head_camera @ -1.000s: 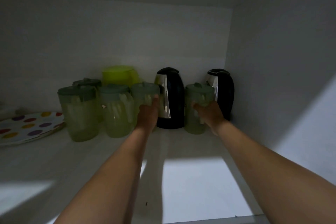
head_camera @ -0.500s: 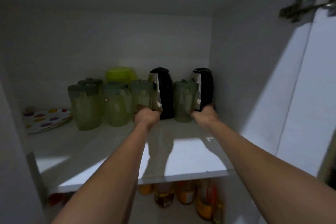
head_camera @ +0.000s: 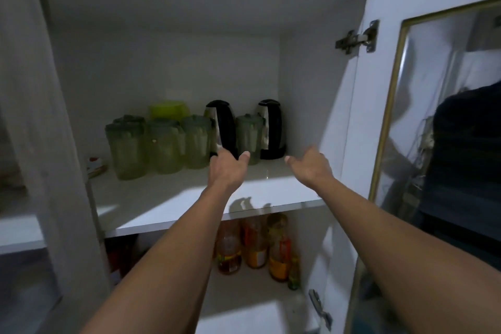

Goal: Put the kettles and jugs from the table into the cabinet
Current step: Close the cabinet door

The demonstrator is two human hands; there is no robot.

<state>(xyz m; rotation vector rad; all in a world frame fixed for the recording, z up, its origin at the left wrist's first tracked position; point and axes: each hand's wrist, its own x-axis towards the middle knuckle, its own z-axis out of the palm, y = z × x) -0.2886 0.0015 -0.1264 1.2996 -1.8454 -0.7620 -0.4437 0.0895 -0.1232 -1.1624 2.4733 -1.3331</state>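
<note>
Several pale green jugs with lids [head_camera: 162, 146] stand in a cluster at the back of the white cabinet shelf [head_camera: 168, 206]. One more green jug [head_camera: 248, 135] stands between two black and steel kettles, one [head_camera: 223, 127] in the middle and one [head_camera: 272, 127] by the right wall. A bright yellow-green container [head_camera: 168, 109] sits behind the jugs. My left hand [head_camera: 226, 169] hovers open in front of the middle kettle, holding nothing. Over the shelf's right side my right hand [head_camera: 311, 165] is open too, apart from the jug and kettles.
The cabinet door [head_camera: 423, 106] with a mirrored panel stands open at the right, its hinge [head_camera: 357, 38] near the top. Several bottles [head_camera: 254, 247] stand on the lower shelf. A spotted plate [head_camera: 95, 167] peeks out at the shelf's left end, behind the cabinet's left frame [head_camera: 51, 144].
Both hands let go of the green jugs and drew back from the shelf with fingers spread. The view pulled back, showing the cabinet frame, door and lower shelf.
</note>
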